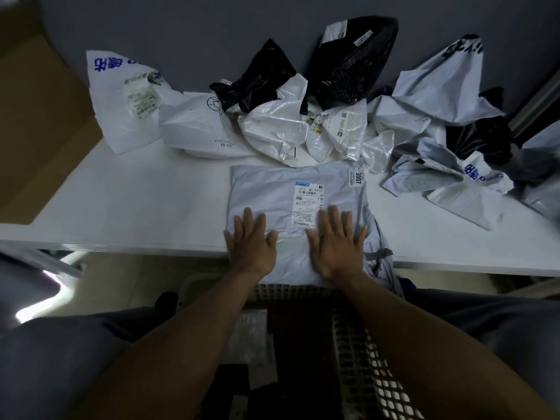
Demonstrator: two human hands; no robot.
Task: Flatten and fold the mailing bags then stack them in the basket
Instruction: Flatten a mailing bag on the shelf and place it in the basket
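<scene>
One grey mailing bag (291, 201) lies at frame centre on the white table (136, 201), its near end overhanging the edge. Left hand (253, 247) and right hand (336, 244) rest palm-down on it, fingers spread flat, gripping nothing. It looks largely smoothed but shows no fold yet. A crumpled pile of bags (303, 116) across the upper frame appears untouched. The lattice basket (363, 359), lower centre, seems to hold some dark and pale items, contents unclear. Judgement: task at an early stage, most bags outstanding
</scene>
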